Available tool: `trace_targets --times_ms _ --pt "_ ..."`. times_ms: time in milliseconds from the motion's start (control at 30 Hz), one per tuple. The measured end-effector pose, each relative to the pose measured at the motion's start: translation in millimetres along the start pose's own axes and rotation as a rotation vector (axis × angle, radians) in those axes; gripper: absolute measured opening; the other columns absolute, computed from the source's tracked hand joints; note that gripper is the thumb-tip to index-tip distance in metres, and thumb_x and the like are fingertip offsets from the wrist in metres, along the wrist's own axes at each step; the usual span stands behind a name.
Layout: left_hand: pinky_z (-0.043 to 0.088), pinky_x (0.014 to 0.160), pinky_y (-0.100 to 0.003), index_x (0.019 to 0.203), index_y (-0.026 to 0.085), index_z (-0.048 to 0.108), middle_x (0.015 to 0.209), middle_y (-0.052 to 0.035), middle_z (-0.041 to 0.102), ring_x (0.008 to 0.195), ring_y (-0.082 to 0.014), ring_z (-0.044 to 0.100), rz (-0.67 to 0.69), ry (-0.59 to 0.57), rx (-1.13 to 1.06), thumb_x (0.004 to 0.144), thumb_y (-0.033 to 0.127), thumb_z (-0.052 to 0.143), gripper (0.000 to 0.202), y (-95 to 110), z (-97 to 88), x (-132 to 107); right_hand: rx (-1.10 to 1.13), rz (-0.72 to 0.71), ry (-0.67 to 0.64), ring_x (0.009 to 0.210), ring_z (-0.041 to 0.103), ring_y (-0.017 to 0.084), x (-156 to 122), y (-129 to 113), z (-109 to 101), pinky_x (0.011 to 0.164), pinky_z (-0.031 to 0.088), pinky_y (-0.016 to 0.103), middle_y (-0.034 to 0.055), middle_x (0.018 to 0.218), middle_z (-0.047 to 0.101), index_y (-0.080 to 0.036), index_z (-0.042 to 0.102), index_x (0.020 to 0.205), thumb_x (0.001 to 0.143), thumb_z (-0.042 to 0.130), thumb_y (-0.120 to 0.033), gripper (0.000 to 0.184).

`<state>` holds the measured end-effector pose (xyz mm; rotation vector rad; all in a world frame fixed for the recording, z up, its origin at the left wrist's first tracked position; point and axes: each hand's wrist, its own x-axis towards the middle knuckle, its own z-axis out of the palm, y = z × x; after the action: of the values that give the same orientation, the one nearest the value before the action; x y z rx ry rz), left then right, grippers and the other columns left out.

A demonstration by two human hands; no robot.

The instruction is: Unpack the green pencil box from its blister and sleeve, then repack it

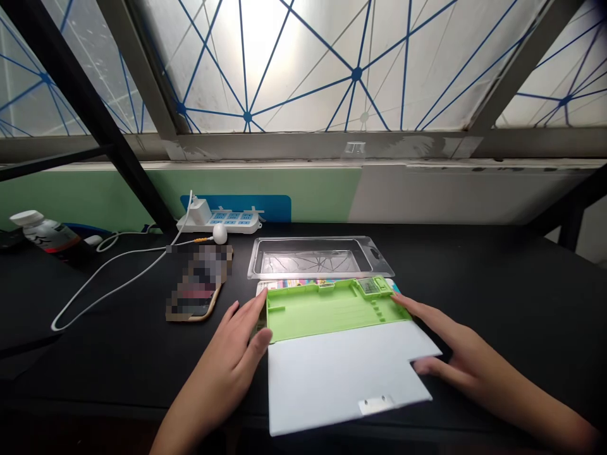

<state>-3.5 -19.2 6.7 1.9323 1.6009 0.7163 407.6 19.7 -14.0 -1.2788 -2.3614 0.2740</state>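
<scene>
A green plastic pencil case [327, 309] lies opened out in front of me, its white lid [341, 379] folded down toward me. Shallow compartments and small ridges show in the green tray. My left hand [237, 347] grips the case's left edge, fingertips at the far corner and thumb near the hinge. On the other side, my right hand [450, 347] holds the right edge, index finger at the far corner and thumb by the lid's notch. A brightly printed surface [303, 283] peeks out beyond the case. Behind it sits a clear plastic tray [322, 258].
On the black desk [497, 278], a phone [199, 284] lies left of the case, with a white cable [109, 291] looped beside it. A white power strip [232, 220] stands against the wall. A bottle [52, 234] leans at far left, near a black metal post [95, 120].
</scene>
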Motion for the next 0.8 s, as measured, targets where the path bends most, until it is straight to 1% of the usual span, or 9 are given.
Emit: trace_targets --times_ms 100,167,233,333,433,533,633,700,800 --pt "0.022 0.125 -0.06 0.161 0.037 0.032 0.167 0.0011 0.031 0.157 -0.0345 0.018 -0.042 0.003 -0.078 0.102 0.07 0.018 0.07 -2.7 -0.8 -3.6 0.057 0.068 0.065 0.13 0.061 0.037 1.7 0.7 1.9 0.101 0.057 0.054 0.0073 0.144 0.064 -0.038 0.046 0.153 0.096 0.055 -0.056 0.06" --pt "0.019 0.126 -0.059 0.162 0.035 0.031 0.168 -0.0004 0.031 0.158 -0.0347 0.018 -0.018 0.005 -0.113 0.095 0.079 0.012 0.082 -4.0 -0.9 -4.3 0.095 0.12 0.096 0.123 0.067 0.034 4.9 -2.4 -0.2 0.098 0.059 0.049 0.0054 0.136 0.07 -0.038 0.056 0.144 0.098 0.053 -0.053 0.048" --pt "0.015 0.127 -0.057 0.163 0.034 0.028 0.168 -0.0023 0.031 0.157 -0.034 0.021 0.029 0.0 -0.131 0.091 0.083 0.012 0.088 -4.5 -0.8 -3.7 0.132 0.164 0.113 0.114 0.072 0.031 8.8 -7.1 -2.5 0.091 0.063 0.043 0.0051 0.13 0.074 -0.036 0.062 0.137 0.099 0.053 -0.051 0.042" --pt "0.015 0.127 -0.058 0.165 0.031 0.02 0.168 -0.0066 0.033 0.156 -0.036 0.023 0.04 -0.01 -0.137 0.09 0.085 0.022 0.093 -5.5 -0.3 -2.7 0.144 0.198 0.127 0.114 0.072 0.031 14.9 -14.4 -2.9 0.089 0.064 0.04 0.0073 0.134 0.071 -0.032 0.061 0.137 0.095 0.059 -0.053 0.046" --pt "0.019 0.124 -0.065 0.166 0.031 0.012 0.166 -0.0093 0.037 0.156 -0.0404 0.02 0.0 -0.024 -0.138 0.087 0.089 0.026 0.099 -7.0 0.4 -3.6 0.147 0.204 0.099 0.127 0.064 0.033 20.4 -19.4 -0.1 0.101 0.058 0.046 0.0103 0.145 0.063 -0.03 0.052 0.147 0.093 0.062 -0.056 0.061" --pt "0.02 0.124 -0.063 0.165 0.035 0.014 0.167 -0.005 0.035 0.157 -0.0376 0.019 -0.041 -0.011 -0.126 0.095 0.08 0.029 0.085 -5.6 1.3 -3.7 0.162 0.233 0.065 0.13 0.061 0.034 24.2 -21.4 2.2 0.104 0.056 0.048 0.0119 0.147 0.061 -0.028 0.052 0.148 0.095 0.057 -0.058 0.061" --pt "0.024 0.125 -0.058 0.165 0.036 0.012 0.164 -0.0039 0.04 0.156 -0.0317 0.025 -0.105 0.014 -0.123 0.104 0.063 0.034 0.07 -1.1 2.0 -1.0 0.167 0.249 0.062 0.121 0.067 0.033 25.1 -20.8 3.3 0.098 0.06 0.046 0.0122 0.139 0.067 -0.027 0.059 0.14 0.095 0.057 -0.058 0.054" --pt "0.029 0.122 -0.058 0.166 0.035 0.009 0.159 -0.006 0.048 0.154 -0.031 0.032 -0.113 0.019 -0.107 0.105 0.057 0.038 0.07 1.1 2.4 1.2 0.151 0.245 0.08 0.115 0.071 0.033 23.8 -19.3 4.7 0.093 0.062 0.045 0.0118 0.132 0.07 -0.026 0.061 0.136 0.092 0.061 -0.058 0.054" --pt "0.037 0.118 -0.059 0.165 0.035 0.009 0.156 -0.0086 0.052 0.148 -0.0347 0.042 -0.066 0.021 -0.05 0.101 0.055 0.05 0.079 1.2 3.6 1.9 0.116 0.211 0.122 0.112 0.072 0.032 18.8 -16.6 8.4 0.089 0.063 0.044 0.0111 0.131 0.071 -0.027 0.058 0.14 0.09 0.067 -0.056 0.059"
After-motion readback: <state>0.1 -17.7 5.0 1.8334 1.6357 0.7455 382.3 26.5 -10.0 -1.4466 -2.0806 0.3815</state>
